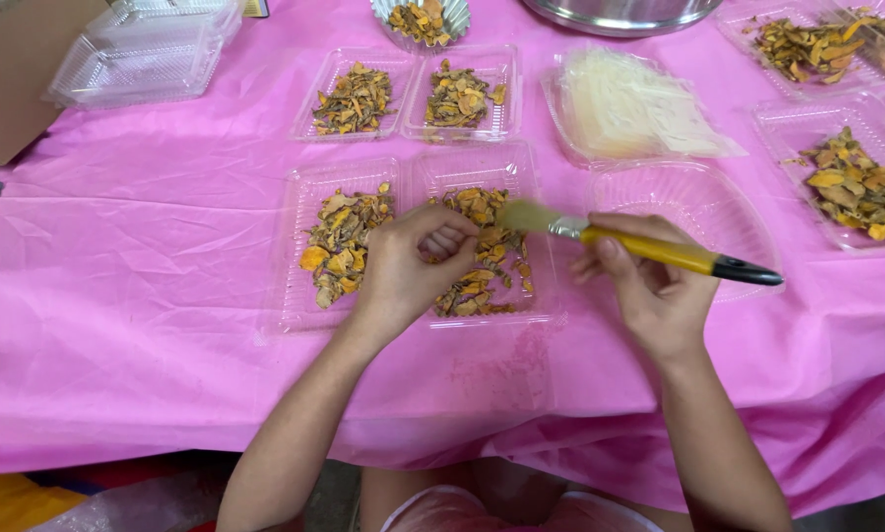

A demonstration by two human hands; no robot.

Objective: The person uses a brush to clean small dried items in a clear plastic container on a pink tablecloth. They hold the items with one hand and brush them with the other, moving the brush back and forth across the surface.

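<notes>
Near the middle of the frame, the left hand (413, 266) is curled into a loose fist over an open clear plastic clamshell tray (418, 236), its fingertips folded in on themselves; whether it pinches a piece of the tray's contents cannot be told. The tray lies on a desk covered with a pink cloth (137, 266), and both of its halves hold dried orange-yellow slices (339, 241). Just to the right, the right hand (649, 291) is closed around the yellow handle of a paintbrush (649, 246), whose black tip points toward the right edge of the frame and whose pale bristles reach left, over the tray's right half and close to the left hand's knuckles. Under the brush hand sits an empty round clear container (703, 202). Above the centre tray, two smaller clear trays (408, 94) stand side by side, each with a heap of the same dried slices. To their right lies a stack of clear plastic bags (639, 108). In the upper left of the frame rests a pile of empty clamshell boxes (142, 54) beside a cardboard box (14, 69). Along the right edge more filled trays (851, 182) show, and at the top edge the rim of a metal bowl (624, 15)
</notes>
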